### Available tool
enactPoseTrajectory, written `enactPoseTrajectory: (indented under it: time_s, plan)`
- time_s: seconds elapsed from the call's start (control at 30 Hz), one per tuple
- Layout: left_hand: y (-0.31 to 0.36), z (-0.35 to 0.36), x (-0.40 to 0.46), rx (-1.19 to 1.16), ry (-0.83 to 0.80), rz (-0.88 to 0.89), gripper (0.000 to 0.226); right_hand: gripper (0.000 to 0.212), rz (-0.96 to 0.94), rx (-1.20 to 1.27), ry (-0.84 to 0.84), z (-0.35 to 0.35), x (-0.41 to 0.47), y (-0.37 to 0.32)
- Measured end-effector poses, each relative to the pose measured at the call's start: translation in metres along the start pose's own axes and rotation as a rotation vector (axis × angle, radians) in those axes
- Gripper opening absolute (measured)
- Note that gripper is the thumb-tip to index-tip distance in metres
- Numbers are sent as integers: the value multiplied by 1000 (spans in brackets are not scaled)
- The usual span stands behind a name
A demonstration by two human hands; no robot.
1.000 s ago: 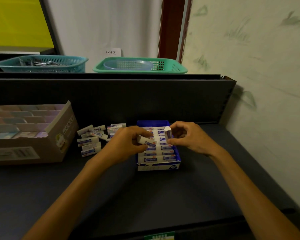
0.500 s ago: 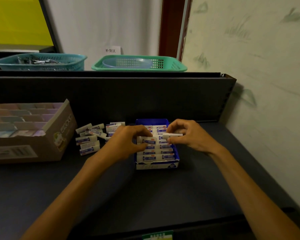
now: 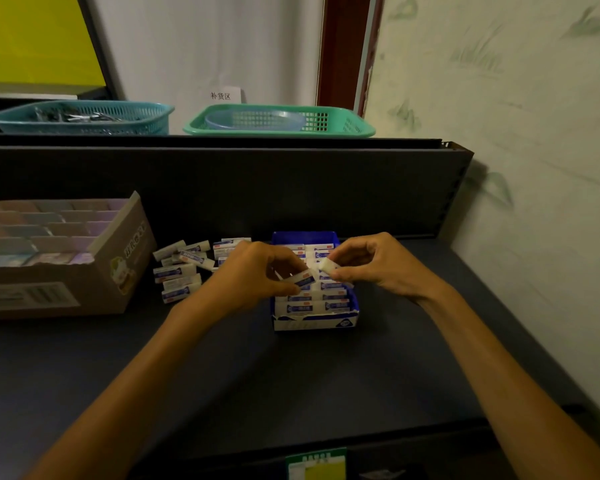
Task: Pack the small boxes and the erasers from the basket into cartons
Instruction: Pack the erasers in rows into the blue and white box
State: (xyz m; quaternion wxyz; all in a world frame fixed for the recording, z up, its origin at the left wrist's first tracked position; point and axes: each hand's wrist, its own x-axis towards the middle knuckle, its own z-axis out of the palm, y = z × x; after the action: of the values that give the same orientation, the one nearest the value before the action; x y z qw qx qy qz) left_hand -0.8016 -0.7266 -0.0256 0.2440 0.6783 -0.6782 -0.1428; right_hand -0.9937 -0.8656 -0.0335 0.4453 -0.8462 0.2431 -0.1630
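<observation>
1. Both hands work over the small blue carton: the left hand (image 3: 257,271) pinches a wrapped eraser (image 3: 300,280) between thumb and fingers, and the right hand (image 3: 378,265) pinches another eraser (image 3: 327,265) by its white end.
2. The dark shelf surface (image 3: 291,375) carries everything, with a dark back panel (image 3: 257,188) behind and a pale patterned wall (image 3: 534,133) to the right.
3. At the left sits a brown cardboard carton (image 3: 125,268), packed with rows of pastel small boxes (image 3: 39,233).
4. Up on the ledge stand a teal basket (image 3: 84,117) holding metal bits and a green basket (image 3: 281,121) with a clear bowl inside.
5. The blue carton (image 3: 314,320) holds two rows of erasers lying flat.
6. A loose pile of erasers (image 3: 184,271) lies on the shelf between the two cartons.
7. A small sign (image 3: 222,95) stands behind the baskets.
</observation>
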Motion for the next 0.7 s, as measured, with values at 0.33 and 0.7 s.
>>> enactPoseTrajectory:
  time_s: [0.33,0.7]
  plan:
    - [-2,1,9,-51,-232,-34,29,27,-6,-53,-130,4,-4,-3]
    - [-1,5,21,123,-378,55,22,23,59,-364,-379,12,9,-19]
